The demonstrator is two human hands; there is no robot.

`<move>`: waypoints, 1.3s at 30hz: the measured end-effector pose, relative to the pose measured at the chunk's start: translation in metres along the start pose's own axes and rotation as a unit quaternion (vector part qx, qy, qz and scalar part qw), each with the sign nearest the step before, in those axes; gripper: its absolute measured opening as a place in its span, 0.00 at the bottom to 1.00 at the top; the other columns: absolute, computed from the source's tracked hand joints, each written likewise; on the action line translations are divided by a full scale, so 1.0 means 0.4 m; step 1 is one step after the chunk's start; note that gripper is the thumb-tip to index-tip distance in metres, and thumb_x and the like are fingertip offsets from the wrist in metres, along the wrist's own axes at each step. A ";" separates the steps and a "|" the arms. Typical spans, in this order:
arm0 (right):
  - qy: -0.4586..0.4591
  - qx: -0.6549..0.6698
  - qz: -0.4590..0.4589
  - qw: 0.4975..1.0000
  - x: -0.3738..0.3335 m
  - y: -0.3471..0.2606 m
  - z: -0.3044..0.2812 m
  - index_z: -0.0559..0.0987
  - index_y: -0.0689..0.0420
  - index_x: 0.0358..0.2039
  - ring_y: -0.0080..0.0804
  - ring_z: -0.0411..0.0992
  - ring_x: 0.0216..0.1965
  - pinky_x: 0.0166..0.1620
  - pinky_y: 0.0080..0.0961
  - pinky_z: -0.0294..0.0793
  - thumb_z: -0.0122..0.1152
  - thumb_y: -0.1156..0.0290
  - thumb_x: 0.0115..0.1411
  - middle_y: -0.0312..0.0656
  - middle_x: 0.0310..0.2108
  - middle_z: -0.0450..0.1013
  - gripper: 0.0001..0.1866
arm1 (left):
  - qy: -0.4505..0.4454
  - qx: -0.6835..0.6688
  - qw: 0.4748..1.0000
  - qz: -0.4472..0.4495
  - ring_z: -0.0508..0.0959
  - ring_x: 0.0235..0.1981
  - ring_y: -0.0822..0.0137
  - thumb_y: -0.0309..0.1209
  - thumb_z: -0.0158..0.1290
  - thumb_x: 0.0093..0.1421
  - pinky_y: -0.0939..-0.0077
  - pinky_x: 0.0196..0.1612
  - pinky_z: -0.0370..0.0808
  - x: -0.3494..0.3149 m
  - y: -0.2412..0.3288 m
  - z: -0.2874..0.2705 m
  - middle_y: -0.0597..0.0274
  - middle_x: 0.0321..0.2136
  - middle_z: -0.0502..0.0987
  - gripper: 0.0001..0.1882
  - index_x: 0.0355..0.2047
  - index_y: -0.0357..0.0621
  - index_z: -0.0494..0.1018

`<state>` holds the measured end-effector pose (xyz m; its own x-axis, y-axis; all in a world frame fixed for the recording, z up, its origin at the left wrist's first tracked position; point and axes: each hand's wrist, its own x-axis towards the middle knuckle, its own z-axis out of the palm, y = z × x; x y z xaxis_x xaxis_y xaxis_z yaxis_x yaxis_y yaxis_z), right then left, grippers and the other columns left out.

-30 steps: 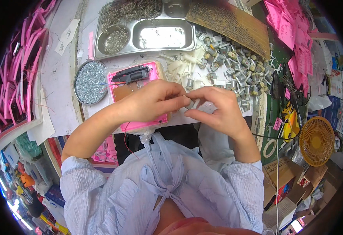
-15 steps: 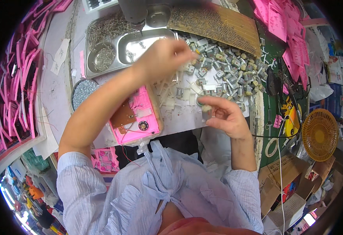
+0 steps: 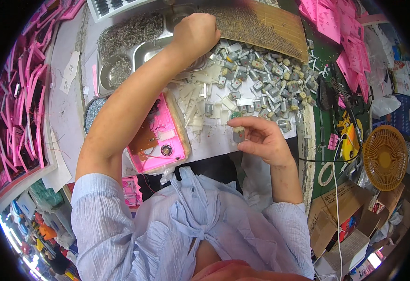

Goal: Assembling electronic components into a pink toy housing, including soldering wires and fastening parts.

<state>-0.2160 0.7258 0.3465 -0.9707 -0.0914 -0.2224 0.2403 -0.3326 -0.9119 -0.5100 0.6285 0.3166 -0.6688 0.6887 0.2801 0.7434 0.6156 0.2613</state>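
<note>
My left hand (image 3: 196,36) is closed in a fist above the far end of the metal tray (image 3: 137,54), beside the brown ridged board (image 3: 282,30). Its fingers curl away from view, so whatever they hold is hidden. Between thumb and forefinger, my right hand (image 3: 269,143) pinches a small motor (image 3: 238,136), silver with a pale end. A small green piece (image 3: 235,115) shows just beyond that forefinger. Many similar motors (image 3: 280,86) lie heaped beyond the right hand. Loose white plastic parts (image 3: 193,105) are scattered to the left of the heap.
Under my left forearm sits an open pink casing (image 3: 180,149) with a brown board and a round speaker inside. A round dish of grey bits (image 3: 92,112) stands left of it. Pink parts (image 3: 15,112) fill a bin at the left; an orange-brown basket (image 3: 384,157) is at right.
My left hand has moved farther away and slightly left, from beside the motors to the tray's far end. The dark tool over the tray no longer shows. The right hand keeps its pinch.
</note>
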 end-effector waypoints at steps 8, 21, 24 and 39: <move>0.014 -0.030 0.003 0.999 -0.020 -0.014 -0.003 0.79 0.61 0.58 0.13 0.64 0.33 0.38 0.13 0.66 0.70 0.82 0.55 0.28 0.33 0.67 0.28 | 0.003 0.013 1.000 0.014 0.84 0.32 0.45 0.30 0.56 0.55 0.54 0.39 0.81 0.018 0.007 0.029 0.43 0.28 0.82 0.09 0.28 0.35 0.81; 0.167 -0.236 -0.016 0.957 -0.025 0.005 -0.056 0.80 0.58 0.56 0.13 0.65 0.31 0.37 0.14 0.68 0.65 0.82 0.59 0.27 0.30 0.70 0.22 | 0.073 -0.007 0.997 0.017 0.83 0.32 0.42 0.30 0.54 0.55 0.50 0.40 0.80 -0.003 -0.001 0.029 0.40 0.27 0.81 0.10 0.25 0.34 0.78; 0.153 -0.301 -0.015 0.941 -0.019 0.029 -0.069 0.78 0.60 0.58 0.14 0.65 0.32 0.35 0.13 0.66 0.65 0.81 0.60 0.28 0.31 0.69 0.24 | 0.091 -0.046 0.995 0.012 0.83 0.34 0.41 0.31 0.56 0.55 0.49 0.41 0.79 -0.008 -0.006 0.024 0.39 0.28 0.81 0.10 0.25 0.34 0.78; 0.147 -0.625 -0.134 0.755 0.041 0.061 -0.020 0.81 0.57 0.50 0.46 0.78 0.33 0.40 0.38 0.78 0.61 0.77 0.55 0.48 0.33 0.79 0.20 | -0.177 -0.530 0.823 -0.105 0.79 0.29 0.76 0.18 0.57 0.63 0.83 0.32 0.75 -0.455 0.102 -0.281 0.66 0.32 0.79 0.06 0.41 0.35 0.78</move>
<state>-0.2261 0.7238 0.3178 -0.9872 0.0947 0.1282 0.0164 0.8602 -0.5097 -0.3590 0.4852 0.3802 -0.5984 0.7933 -0.1121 0.0618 0.1852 0.9808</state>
